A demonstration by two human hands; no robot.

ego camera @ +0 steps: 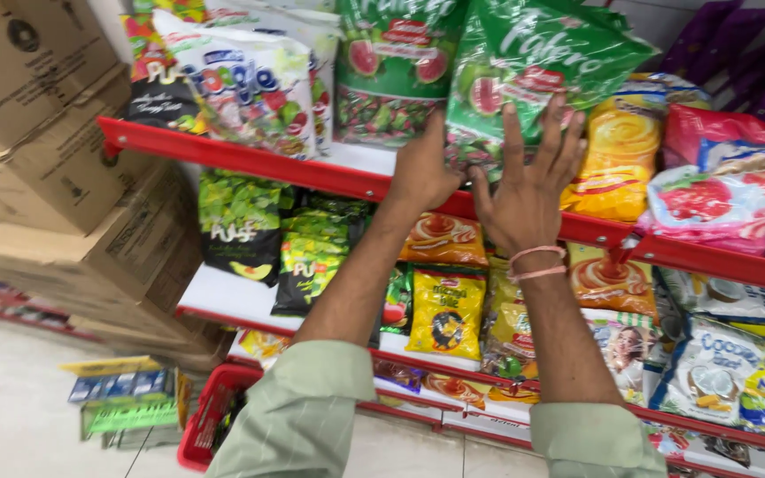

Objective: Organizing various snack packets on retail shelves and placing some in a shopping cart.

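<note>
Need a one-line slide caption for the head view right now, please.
Both hands, left hand and right hand, press a green candy bag onto the red top shelf.

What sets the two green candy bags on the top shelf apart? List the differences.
1. The right green bag leans tilted; the left green bag stands about upright.
2. Both hands are on the right green bag, the left hand at its lower left corner and the right hand spread on its lower front; neither touches the left green bag.
3. The right green bag overlaps the left green bag's edge.
Shared: green packs picturing cut pink fruit.
</note>
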